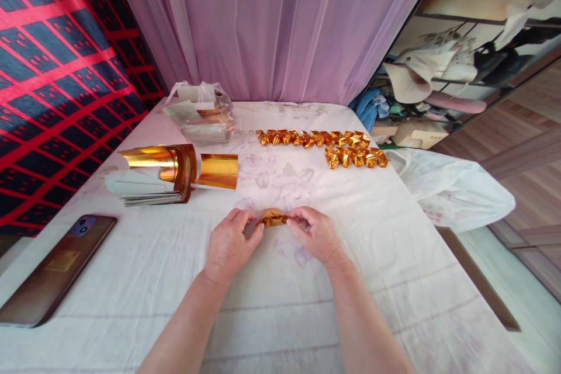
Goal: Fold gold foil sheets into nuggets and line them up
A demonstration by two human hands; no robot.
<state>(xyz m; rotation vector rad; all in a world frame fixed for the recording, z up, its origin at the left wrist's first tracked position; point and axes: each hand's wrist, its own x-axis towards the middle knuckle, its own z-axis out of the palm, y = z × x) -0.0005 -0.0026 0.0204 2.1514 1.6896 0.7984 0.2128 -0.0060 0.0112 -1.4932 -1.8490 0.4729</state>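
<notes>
Lilac curtain hangs behind a table under a white floral cloth. Red-and-black patterned fabric at left. White plastic bag droops off the right edge. Stack of gold foil sheets lies left of centre, clear bag behind it. Phone near left edge. Two rows of folded gold pieces sit at the far side. Left hand and right hand each pinch one end of a small gold foil piece, fingers curled shut on it, just above the cloth at centre.
</notes>
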